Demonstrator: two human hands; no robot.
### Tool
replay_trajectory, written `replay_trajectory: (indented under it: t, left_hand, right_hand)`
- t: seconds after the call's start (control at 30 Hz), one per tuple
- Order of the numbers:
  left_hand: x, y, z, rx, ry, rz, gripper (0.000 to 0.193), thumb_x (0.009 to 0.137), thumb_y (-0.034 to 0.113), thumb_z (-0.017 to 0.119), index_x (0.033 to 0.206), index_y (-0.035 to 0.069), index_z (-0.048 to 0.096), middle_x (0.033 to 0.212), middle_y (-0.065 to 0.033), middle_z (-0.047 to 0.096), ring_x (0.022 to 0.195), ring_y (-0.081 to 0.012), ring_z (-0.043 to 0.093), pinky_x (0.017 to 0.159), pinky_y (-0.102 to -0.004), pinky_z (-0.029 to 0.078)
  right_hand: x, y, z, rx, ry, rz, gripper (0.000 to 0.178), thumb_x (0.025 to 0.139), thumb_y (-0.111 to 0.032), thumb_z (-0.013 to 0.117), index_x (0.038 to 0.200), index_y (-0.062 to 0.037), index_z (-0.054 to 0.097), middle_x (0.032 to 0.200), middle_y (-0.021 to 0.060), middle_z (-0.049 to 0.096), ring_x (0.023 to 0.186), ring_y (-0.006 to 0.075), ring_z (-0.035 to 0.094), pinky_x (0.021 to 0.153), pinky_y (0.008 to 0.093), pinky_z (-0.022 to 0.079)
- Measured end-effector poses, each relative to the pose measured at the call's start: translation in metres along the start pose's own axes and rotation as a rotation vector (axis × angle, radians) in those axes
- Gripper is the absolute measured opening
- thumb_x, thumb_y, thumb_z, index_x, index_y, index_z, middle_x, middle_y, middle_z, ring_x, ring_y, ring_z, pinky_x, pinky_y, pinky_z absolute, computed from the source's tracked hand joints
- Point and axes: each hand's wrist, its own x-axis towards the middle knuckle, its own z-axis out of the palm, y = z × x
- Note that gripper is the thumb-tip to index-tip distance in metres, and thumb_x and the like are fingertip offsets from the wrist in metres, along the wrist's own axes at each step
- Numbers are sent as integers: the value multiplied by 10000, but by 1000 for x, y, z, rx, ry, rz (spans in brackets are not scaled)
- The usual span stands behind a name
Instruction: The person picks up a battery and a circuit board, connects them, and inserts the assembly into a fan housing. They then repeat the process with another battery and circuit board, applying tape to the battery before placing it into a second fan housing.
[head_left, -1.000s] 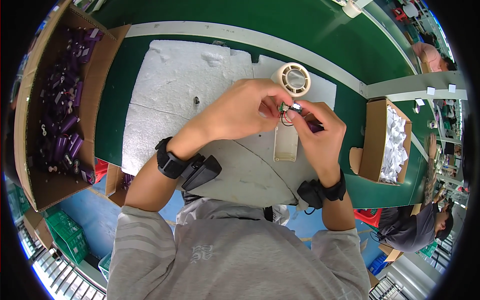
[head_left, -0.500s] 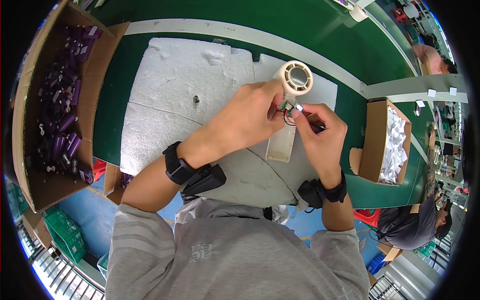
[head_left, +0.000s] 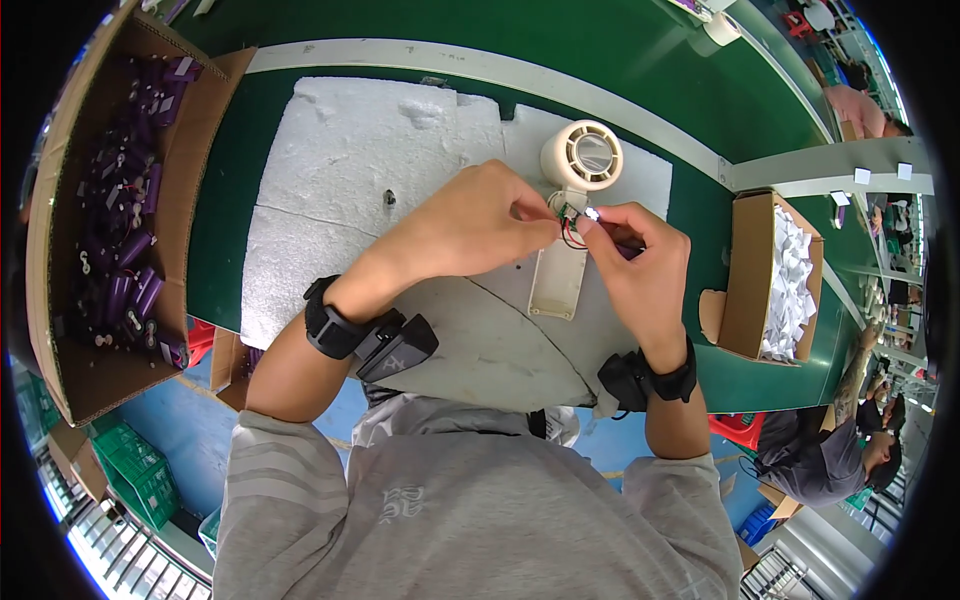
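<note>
No words or numbers are reading clearly here. A pale print (head_left: 402, 502) is showing on the chest of the grey shirt (head_left: 520, 520), wrinkling with the cloth. The black wrist case (head_left: 395, 350) behind the left hand (head_left: 480, 222) is bearing a small light mark. Faint dark marks are dotting the white rail (head_left: 420, 53); they are perhaps writing, but the view is too poor to tell. White tags (head_left: 183, 66) are lying among the purple cells (head_left: 120, 290), and square white slips (head_left: 862, 176) are clinging to the pale beam (head_left: 825, 165), their faces showing no readable lettering.
</note>
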Motion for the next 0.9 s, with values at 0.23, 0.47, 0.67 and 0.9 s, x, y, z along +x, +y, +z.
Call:
replay_trajectory:
  t: [0.23,0.47,0.67,0.9]
  left_hand:
    - [3,-10,8,-102,53,66,202,802,148,669,870,-37,719,675,-113,672,598,-150,646,580,-295,511]
    - [0,-1,5,21,2,10,151,821,70,705,902,-57,694,758,-88,676,664,-115,628,608,-251,509]
    - [2,-5,6,-57,42,95,211,747,83,703,919,-10,624,805,-138,673,723,-213,653,676,-332,510]
    - [3,-7,12,-45,62,123,288,750,62,695,990,8,544,851,-136,667,752,-219,654,688,-338,502]
  right_hand:
    - [1,0,-2,-31,-3,-1,128,832,-63,717,898,38,674,709,75,693,639,89,653,601,211,502]
    - [1,3,-2,-16,-3,-25,122,830,-58,717,899,33,676,721,77,693,640,92,652,592,214,500]
    - [2,2,-6,-36,-25,-160,148,802,-30,726,938,15,687,795,76,679,645,108,642,568,217,486]
    - [0,0,-6,-106,-41,-234,185,767,-8,736,948,-6,702,826,79,662,626,125,619,551,224,476]
